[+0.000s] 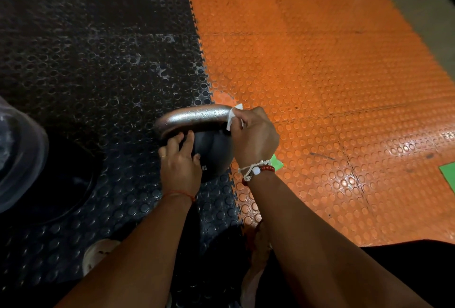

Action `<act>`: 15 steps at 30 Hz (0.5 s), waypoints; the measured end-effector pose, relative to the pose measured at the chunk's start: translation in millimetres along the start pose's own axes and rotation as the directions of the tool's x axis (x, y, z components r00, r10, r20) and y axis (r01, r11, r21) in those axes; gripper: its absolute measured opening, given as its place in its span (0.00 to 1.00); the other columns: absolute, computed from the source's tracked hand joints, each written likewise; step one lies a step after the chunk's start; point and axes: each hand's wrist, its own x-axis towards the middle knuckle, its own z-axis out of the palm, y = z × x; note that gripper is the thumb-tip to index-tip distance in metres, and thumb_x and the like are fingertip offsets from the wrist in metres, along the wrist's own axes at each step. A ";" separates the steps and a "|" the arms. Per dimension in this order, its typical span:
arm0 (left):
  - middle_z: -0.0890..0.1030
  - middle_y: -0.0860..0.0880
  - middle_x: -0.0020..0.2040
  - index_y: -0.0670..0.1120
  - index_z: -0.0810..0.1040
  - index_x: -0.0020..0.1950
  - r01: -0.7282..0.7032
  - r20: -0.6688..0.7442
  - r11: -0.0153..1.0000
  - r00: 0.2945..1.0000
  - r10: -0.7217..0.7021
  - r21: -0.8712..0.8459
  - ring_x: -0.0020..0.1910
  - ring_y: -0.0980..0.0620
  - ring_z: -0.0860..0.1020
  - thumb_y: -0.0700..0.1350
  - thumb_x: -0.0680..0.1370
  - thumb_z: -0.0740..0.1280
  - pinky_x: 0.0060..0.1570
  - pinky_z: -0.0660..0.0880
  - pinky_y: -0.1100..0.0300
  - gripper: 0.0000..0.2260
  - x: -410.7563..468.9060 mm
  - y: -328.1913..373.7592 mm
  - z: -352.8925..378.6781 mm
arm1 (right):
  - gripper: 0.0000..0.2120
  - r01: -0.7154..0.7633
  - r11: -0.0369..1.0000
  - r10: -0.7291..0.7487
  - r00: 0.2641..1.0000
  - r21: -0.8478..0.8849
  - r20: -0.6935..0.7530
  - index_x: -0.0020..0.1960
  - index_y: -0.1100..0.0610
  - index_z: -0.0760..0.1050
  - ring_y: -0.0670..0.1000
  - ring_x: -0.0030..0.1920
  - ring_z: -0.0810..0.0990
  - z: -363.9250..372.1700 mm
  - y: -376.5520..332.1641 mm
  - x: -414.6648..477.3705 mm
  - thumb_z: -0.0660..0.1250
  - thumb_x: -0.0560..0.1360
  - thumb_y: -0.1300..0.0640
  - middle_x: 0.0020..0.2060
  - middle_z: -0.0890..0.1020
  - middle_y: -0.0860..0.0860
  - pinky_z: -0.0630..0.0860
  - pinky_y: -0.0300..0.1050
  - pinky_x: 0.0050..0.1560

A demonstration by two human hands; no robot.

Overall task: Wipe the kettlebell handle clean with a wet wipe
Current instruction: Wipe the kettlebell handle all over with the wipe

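Observation:
A black kettlebell (214, 152) stands on the floor where black and orange mats meet. Its silver handle (194, 117) arches over the top and glistens with droplets. My right hand (253, 135) is wrapped around the handle's right end with a white wet wipe (232, 114) pressed against the metal; only a corner of the wipe shows. My left hand (181, 160) rests on the kettlebell's black body, fingers spread below the handle's left end, holding nothing else.
A black studded mat (86, 73) covers the left, an orange studded mat (320, 73) the right. A dark round weight plate (66, 182) lies at the left beside a clear plastic object (19, 155). Green tape (448, 174) marks the orange mat. My feet are below.

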 end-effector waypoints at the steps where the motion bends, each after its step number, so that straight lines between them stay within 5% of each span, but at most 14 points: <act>1: 0.74 0.40 0.64 0.43 0.75 0.69 -0.001 -0.001 1.000 1.000 0.001 0.001 0.58 0.35 0.71 0.36 0.72 0.72 0.56 0.73 0.46 0.25 0.1 -0.1 0.2 | 0.07 0.020 1.000 -0.020 1.000 0.000 0.001 0.44 0.47 0.83 0.52 0.33 0.78 0.2 -0.2 -2.9 0.68 0.70 0.55 0.38 0.80 0.48 0.65 0.38 0.32; 6: 0.74 0.40 0.65 0.43 0.75 0.69 0.002 0.001 1.000 1.000 -0.002 -0.004 0.58 0.36 0.71 0.37 0.72 0.72 0.57 0.73 0.47 0.25 0.1 0.8 -0.3 | 0.08 -0.101 0.994 0.100 0.994 0.032 0.030 0.47 0.47 0.83 0.52 0.37 0.78 -0.8 1.9 0.9 0.68 0.71 0.55 0.40 0.79 0.49 0.61 0.38 0.34; 15: 0.73 0.43 0.65 0.45 0.74 0.69 0.055 0.032 0.997 0.998 -0.054 -0.049 0.60 0.38 0.69 0.39 0.73 0.71 0.60 0.71 0.50 0.24 2.8 4.4 -3.9 | 0.12 -0.088 0.977 0.071 0.993 0.192 0.093 0.48 0.48 0.83 0.48 0.37 0.78 -3.5 9.0 -1.0 0.62 0.72 0.58 0.42 0.81 0.47 0.68 0.40 0.34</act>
